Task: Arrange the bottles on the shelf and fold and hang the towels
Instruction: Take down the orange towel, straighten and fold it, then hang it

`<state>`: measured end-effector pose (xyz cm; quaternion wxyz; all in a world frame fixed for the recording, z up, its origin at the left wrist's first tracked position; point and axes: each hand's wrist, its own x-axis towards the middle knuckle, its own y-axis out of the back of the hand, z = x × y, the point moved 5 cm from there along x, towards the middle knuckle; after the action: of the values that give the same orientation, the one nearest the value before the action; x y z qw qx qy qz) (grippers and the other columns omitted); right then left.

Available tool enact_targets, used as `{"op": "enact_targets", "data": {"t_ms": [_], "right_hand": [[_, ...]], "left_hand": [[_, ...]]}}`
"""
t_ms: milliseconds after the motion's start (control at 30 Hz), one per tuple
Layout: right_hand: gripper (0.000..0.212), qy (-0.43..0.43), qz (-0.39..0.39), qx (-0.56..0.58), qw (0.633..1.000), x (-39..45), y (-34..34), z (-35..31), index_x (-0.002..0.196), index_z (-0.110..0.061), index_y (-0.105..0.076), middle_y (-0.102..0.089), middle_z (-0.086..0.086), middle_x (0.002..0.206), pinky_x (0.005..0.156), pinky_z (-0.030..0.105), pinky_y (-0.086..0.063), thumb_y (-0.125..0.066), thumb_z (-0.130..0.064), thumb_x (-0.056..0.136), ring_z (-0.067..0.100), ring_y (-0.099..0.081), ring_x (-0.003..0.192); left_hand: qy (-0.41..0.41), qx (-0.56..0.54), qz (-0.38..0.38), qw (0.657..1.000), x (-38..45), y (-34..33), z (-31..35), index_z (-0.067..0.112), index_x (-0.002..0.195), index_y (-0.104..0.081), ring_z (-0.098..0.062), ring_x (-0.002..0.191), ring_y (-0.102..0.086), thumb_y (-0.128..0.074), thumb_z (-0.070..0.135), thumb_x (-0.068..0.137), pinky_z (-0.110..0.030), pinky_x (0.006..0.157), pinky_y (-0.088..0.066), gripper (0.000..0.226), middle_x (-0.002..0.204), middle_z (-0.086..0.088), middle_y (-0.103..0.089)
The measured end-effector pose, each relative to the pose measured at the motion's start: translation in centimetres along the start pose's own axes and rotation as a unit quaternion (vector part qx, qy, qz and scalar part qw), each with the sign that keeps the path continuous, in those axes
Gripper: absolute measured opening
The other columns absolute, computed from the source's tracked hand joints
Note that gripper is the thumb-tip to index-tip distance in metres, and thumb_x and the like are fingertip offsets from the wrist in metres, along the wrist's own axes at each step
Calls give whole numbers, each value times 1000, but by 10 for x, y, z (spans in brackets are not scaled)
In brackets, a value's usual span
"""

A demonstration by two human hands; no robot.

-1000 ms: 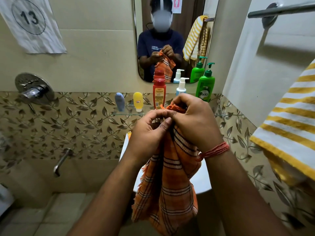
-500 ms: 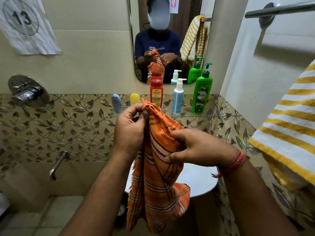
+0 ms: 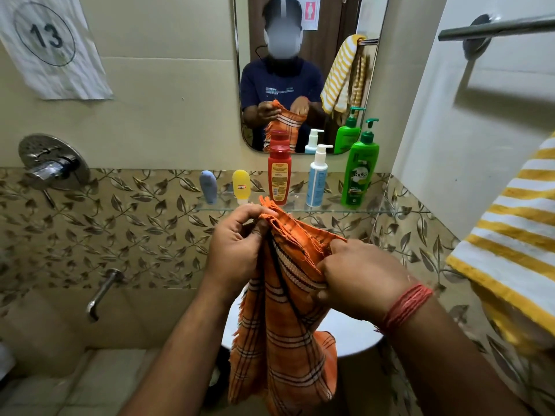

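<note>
Beige wall (image 3: 168,121), leaf-patterned tiles (image 3: 126,235), mirror (image 3: 330,13)

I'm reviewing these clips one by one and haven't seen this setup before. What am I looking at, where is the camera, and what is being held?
There is no machine here: a person wears a camera on the head, looking forward and down at their own hands. The left hand and right hand both pinch the top edge of an orange towel, which hangs down between them. Behind, a glass shelf carries five bottles, among them a red bottle and a green bottle. The mirror reflects the person. A striped towel hangs at right, below a bare rail.
</note>
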<state>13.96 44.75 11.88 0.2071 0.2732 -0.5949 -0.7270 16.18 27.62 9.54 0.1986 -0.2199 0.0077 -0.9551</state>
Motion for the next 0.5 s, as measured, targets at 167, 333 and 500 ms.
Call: {"op": "enact_targets", "data": {"t_ms": [167, 333, 500], "right_hand": [[59, -23, -27, -11, 999, 9, -17, -6, 130, -27, -59, -51, 6, 122, 98, 41, -41, -54, -67, 86, 26, -45, 115], [60, -38, -36, -24, 998, 20, -29, -9, 129, -25, -60, -51, 11, 127, 100, 42, -38, -51, -68, 87, 31, -44, 119], [56, 8, -83, 23, 996, 28, -33, -9, 118, -17, -62, -63, 6, 107, 82, 35, -47, -60, -63, 86, 26, -57, 93]], "left_hand": [[-13, 39, -4, 999, -2, 0, -6, 20, 92, -72, -24, 97, -70, -56, 1, 97, -32, 80, -57, 25, 101, -8, -71], [-37, 75, -12, 996, -2, -1, -9, 12, 93, -71, -16, 95, -68, -55, -7, 95, -25, 80, -55, 26, 97, 4, -69], [-27, 61, -1, 998, -2, 2, -17, 17, 91, -72, -21, 94, -70, -56, -4, 96, -31, 82, -57, 27, 98, -5, -71]]}}
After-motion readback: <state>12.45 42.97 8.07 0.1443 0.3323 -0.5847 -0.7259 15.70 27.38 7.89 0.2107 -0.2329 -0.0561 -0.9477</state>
